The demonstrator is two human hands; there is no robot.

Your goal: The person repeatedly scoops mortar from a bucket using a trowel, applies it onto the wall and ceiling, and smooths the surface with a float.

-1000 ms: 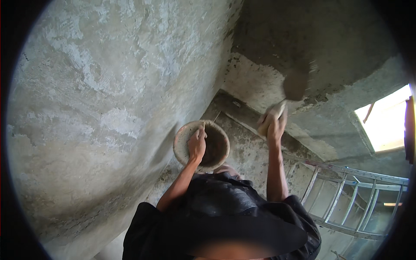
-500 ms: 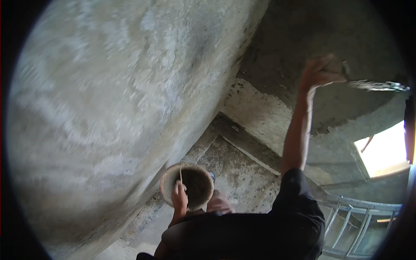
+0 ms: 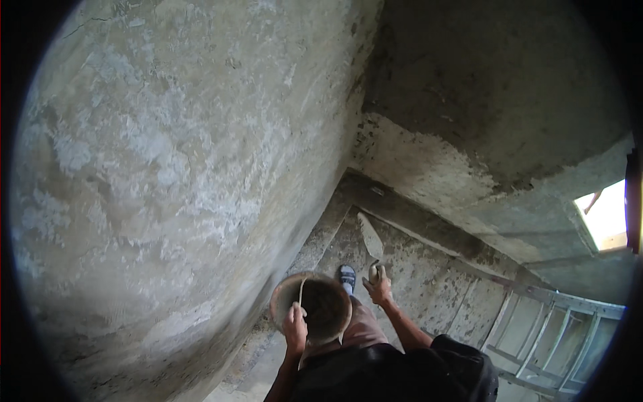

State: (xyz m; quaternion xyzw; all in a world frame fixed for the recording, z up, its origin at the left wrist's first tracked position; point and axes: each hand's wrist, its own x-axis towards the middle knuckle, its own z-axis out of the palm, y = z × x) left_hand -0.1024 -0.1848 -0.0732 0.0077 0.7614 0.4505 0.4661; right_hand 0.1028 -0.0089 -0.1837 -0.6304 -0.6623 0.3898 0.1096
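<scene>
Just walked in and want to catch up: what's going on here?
A person's left hand grips the pale handle of a round bucket. Their right hand holds a trowel, its blade pointing away from them. On the wall ahead, a dark patch sits above a paler area. A metal ladder shows at right.

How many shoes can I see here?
1: the shoe showing between the bucket, held by the left hand, and the trowel in the right hand. Another may be hidden, perhaps under the bucket.
</scene>
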